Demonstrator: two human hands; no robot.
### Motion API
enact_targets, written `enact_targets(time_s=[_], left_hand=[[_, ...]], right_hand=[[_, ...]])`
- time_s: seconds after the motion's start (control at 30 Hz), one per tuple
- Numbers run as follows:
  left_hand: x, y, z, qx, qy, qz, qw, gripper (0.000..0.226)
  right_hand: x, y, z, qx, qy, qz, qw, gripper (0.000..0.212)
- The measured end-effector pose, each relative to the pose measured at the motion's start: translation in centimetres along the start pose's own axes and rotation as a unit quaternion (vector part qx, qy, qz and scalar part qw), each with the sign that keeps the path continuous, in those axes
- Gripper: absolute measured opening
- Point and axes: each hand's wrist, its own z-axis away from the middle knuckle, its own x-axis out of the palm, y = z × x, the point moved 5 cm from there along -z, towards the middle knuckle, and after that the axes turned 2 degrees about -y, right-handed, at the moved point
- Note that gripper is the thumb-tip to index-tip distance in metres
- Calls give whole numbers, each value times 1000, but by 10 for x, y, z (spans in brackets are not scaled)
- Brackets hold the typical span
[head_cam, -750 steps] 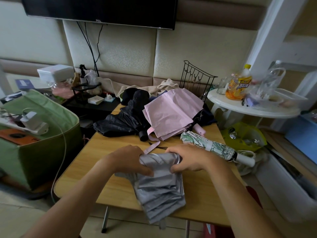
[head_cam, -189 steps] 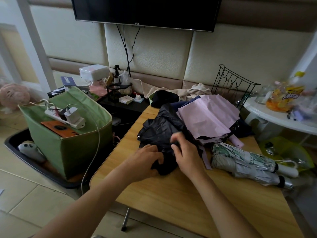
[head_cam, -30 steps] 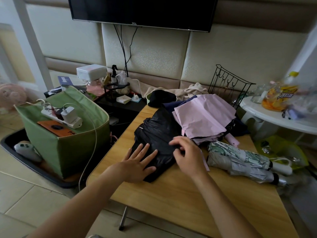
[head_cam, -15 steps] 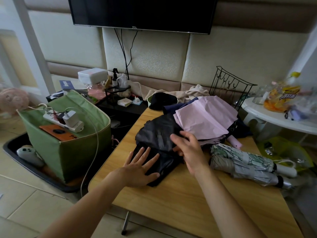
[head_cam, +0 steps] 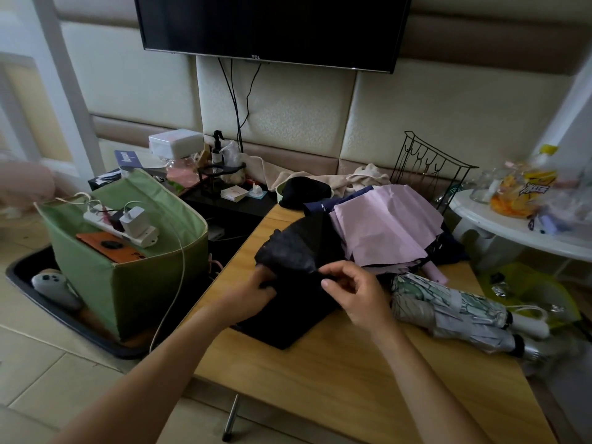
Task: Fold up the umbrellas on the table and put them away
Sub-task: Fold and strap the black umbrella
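Note:
A black umbrella (head_cam: 293, 251) lies partly folded on the wooden table (head_cam: 352, 373), its canopy bunched up. My left hand (head_cam: 256, 291) grips the black fabric at its left edge. My right hand (head_cam: 352, 290) pinches a fold of the same canopy near the middle. Behind it a pink umbrella (head_cam: 387, 229) lies loose and unfolded over a dark blue one (head_cam: 339, 201). To the right lie two rolled umbrellas side by side: a green-patterned one (head_cam: 448, 293) and a silver one (head_cam: 474, 331).
A green fabric box (head_cam: 128, 283) with a power strip and an orange phone stands left of the table. A black wire rack (head_cam: 429, 168) is at the back right. A white round side table (head_cam: 512, 232) holds bottles. A TV hangs above.
My left hand was pressing flat on the black canopy and now grips its edge. My right hand has curled into a pinch. The black fabric has been lifted and folded over.

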Motion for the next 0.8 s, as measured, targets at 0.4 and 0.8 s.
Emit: enact_targets(time_s=[0.4, 0.8], left_hand=[[-11, 16, 1, -7, 151, -48, 987, 21], [-16, 14, -2, -40, 125, -38, 991, 28]], right_hand=[[-19, 18, -8, 27, 137, 222, 965, 28], [-2, 63, -10, 110, 9, 364, 925, 50]])
